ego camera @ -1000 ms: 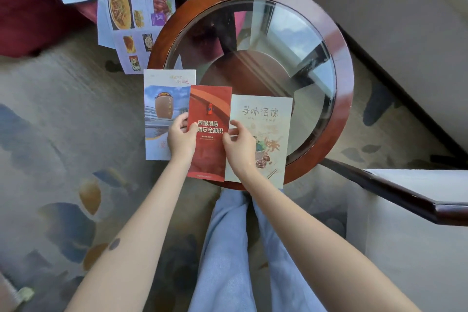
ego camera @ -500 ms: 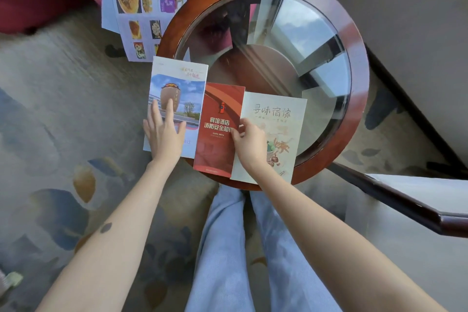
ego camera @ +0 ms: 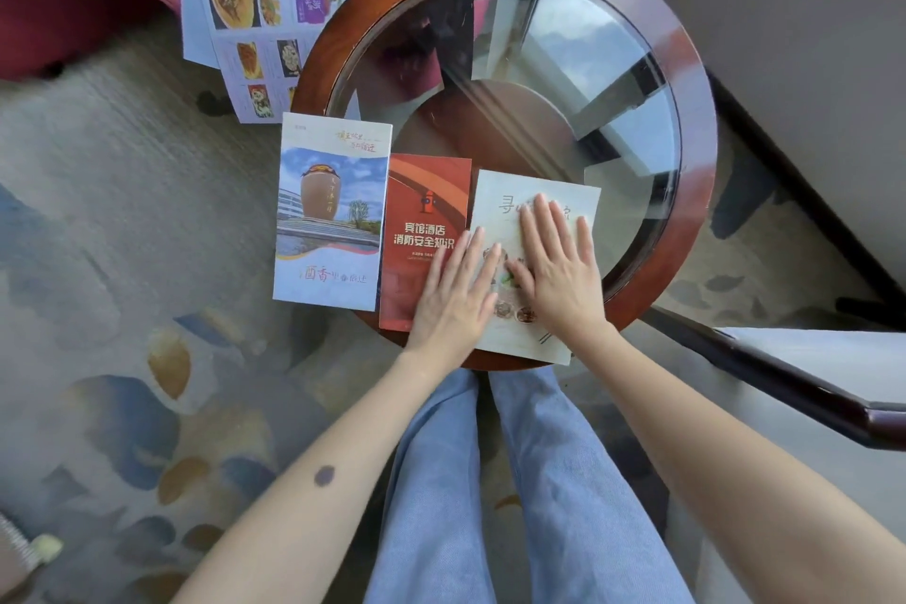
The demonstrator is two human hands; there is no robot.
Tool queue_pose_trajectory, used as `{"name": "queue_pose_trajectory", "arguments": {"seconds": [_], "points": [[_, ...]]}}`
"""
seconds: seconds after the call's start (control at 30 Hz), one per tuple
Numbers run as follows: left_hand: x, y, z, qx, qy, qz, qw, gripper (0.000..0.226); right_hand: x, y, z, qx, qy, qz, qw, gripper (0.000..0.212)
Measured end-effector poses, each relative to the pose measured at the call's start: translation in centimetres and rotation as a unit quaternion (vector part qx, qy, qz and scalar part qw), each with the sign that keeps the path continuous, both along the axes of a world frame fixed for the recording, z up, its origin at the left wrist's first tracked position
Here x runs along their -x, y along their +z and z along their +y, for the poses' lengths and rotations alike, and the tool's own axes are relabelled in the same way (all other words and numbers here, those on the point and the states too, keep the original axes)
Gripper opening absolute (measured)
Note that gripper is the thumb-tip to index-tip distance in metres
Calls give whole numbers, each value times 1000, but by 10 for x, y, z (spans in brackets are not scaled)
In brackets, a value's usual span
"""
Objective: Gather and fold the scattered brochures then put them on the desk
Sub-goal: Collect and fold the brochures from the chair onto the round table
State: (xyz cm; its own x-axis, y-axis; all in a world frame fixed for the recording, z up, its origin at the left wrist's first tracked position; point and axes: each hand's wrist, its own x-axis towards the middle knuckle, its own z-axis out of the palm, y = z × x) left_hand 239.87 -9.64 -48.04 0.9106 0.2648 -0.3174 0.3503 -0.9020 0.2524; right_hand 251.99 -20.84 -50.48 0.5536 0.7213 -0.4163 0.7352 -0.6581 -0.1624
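A: Logged three folded brochures in a row at the near edge of the round glass table point(ego camera: 689, 123): blue brochure point(ego camera: 331, 211) left, red brochure point(ego camera: 425, 206) middle, cream brochure point(ego camera: 537, 189) right. Confirm hands?

B: Confirmed. Found left hand point(ego camera: 453, 297) flat, fingers straight and close together, gripping nothing. Palm over the lower right part of the red brochure, fingertips reaching onto the cream brochure's left edge.

A: And right hand?

B: Found right hand point(ego camera: 559, 270) flat too, fingers straight and slightly spread, pressed on the middle of the cream brochure, covering part of its title. Holding nothing.

A: Spacing between hands?

B: Side by side, thumbs close together over the cream brochure. Cannot tell whether touching.

A: Blue brochure?

B: Untouched, apart from both hands, just beside the red brochure, left part overhanging the table rim.

A: Anything else to record?

B: Noted unfolded brochures point(ego camera: 267, 5) beyond the far-left rim, one showing food photos. Patterned carpet point(ego camera: 122, 260) below, blue jeans point(ego camera: 564, 481) between the forearms.
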Motion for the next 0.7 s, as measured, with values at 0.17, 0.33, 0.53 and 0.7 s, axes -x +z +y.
{"name": "queue_pose_trajectory", "arguments": {"seconds": [0.17,0.33,0.53,0.7], "points": [[-1,-13,-9,-73,-90,42,992,58,-19,-10,-15,-10,-10,-20,1000,66],[-5,-19,-14,-107,-101,65,987,66,-26,-13,-17,-19,9,-31,999,66],[-4,-27,-12,-101,-111,31,988,67,-25,-17,-18,-39,10,-46,998,66],[-5,-18,-17,-130,-103,75,983,68,-27,-9,-15,-12,10,-15,1000,66]]}}
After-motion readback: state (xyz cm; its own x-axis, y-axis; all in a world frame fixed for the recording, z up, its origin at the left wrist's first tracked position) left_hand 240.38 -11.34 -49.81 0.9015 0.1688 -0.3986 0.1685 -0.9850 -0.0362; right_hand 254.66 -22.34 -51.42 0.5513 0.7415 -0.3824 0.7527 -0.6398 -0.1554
